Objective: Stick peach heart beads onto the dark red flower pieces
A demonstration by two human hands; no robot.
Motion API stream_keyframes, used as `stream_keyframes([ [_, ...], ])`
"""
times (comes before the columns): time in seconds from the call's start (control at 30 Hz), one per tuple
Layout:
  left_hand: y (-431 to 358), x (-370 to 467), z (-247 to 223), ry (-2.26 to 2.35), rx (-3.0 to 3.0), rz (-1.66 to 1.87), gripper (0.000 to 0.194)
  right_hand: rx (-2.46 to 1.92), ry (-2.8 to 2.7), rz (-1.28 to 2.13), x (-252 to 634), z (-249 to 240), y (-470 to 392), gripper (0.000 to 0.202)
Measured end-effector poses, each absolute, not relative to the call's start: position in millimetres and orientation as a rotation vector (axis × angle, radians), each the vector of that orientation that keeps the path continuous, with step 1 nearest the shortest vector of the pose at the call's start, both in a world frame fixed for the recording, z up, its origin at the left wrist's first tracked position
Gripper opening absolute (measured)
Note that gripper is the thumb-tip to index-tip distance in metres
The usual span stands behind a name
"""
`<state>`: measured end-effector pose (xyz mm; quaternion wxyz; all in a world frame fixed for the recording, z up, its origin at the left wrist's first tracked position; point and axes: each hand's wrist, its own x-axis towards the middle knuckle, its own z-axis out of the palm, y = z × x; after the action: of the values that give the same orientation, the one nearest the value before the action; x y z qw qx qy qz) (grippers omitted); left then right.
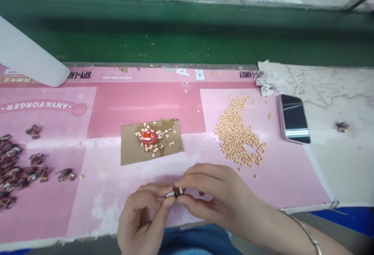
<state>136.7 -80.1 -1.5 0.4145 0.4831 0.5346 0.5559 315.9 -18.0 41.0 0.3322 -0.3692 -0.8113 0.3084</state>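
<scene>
Between my two hands, near the table's front edge, is a small dark brown figurine piece point(177, 192) with a bit of white and tan on it. My left hand point(147, 208) pinches its left end between thumb and fingers. My right hand point(209, 192) pinches the right end the same way, and the fingertips hide part of the piece. Just beyond lies a brown cardboard piece point(131, 152) bearing a glossy red blob point(149, 137), with small tan bits scattered around it. Right of that spreads a pile of small tan pieces point(238, 134).
Several dark brown figurine pieces point(13, 165) are heaped at the left. A phone point(294, 118) lies on the right, near crumpled tissue point(267, 83). A white rounded object point(32, 52) juts in at upper left. Behind the pink-covered table runs a green strip point(146, 44).
</scene>
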Motion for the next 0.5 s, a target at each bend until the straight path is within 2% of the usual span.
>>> stream_keyframes([
  [0.07,-75,121,-4,1.363,1.410,1.389,0.022,-0.934,-2.142,0.888,321,42,15,0.011],
  [0.13,-68,97,-8,1.505,1.598,1.374,0.028,-1.056,-2.175,0.760,334,37,67,0.003],
  [0.2,-60,73,-12,1.728,1.755,1.249,0.025,-1.393,-2.145,0.433,356,28,131,0.013],
  [0.3,-50,49,-22,1.937,1.920,0.940,0.031,-1.588,-2.040,0.279,395,10,221,0.033],
  [0.4,-45,46,-34,1.984,2.035,0.770,0.048,-1.683,-2.003,0.182,421,-7,273,0.036],
  [0.5,-44,52,-42,1.986,2.076,0.730,0.049,-1.685,-1.979,0.065,422,-17,279,0.036],
])
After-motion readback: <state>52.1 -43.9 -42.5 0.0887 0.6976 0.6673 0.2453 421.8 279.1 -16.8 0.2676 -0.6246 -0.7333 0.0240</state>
